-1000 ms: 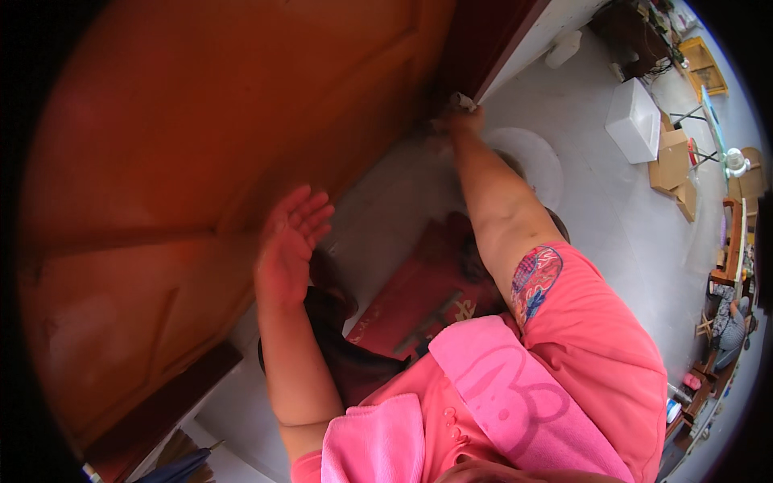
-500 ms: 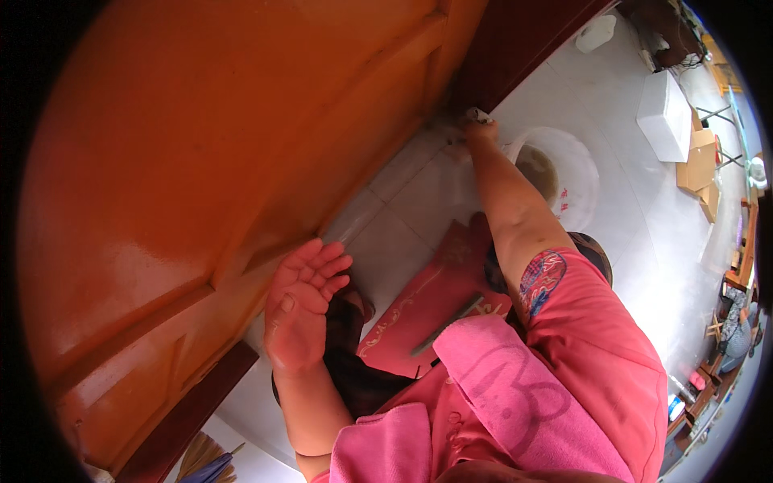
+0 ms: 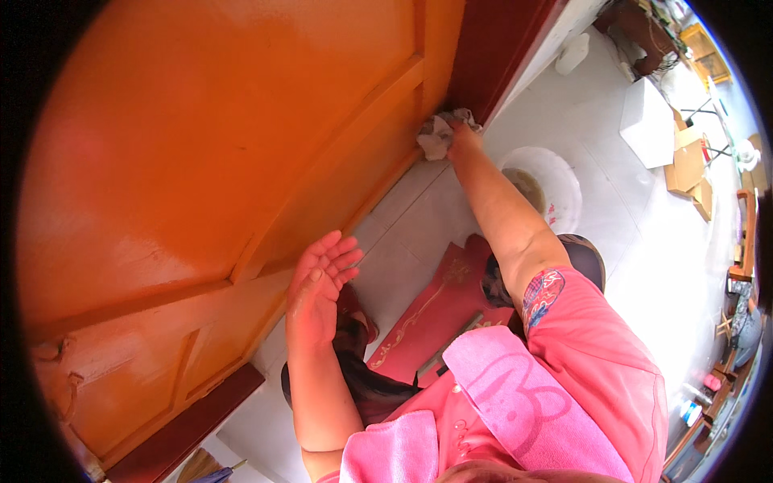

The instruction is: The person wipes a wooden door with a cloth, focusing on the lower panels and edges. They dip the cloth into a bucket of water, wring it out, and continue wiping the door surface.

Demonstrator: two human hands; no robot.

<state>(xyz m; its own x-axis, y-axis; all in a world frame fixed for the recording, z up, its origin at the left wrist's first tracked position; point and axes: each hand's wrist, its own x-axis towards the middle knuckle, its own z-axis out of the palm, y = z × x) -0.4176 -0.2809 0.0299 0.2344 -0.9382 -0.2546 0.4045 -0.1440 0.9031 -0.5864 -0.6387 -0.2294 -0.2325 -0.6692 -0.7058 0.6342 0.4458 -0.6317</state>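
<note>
My right hand (image 3: 462, 142) is stretched far forward and grips a crumpled whitish cloth (image 3: 436, 138). The cloth presses against the bottom corner of the orange wooden door (image 3: 241, 137), beside the dark red door frame (image 3: 495, 48). My left hand (image 3: 320, 282) hangs in the air close to the door's lower part, palm turned inward, fingers loosely bent and apart, holding nothing. To the right of my right forearm stands a white bucket (image 3: 564, 189) with murky brownish water in it.
Under me lies a red mat (image 3: 419, 322) with pale patterns on grey floor tiles. At the right are a white foam box (image 3: 646, 125) and an opened cardboard box (image 3: 687, 165). A broom (image 3: 197, 465) shows at the lower left. A pink towel (image 3: 515, 394) hangs over my front.
My right hand has shifted left with the cloth, from the floor by the frame onto the door's bottom corner. More of the cloth shows. My left hand stays raised, slightly further right.
</note>
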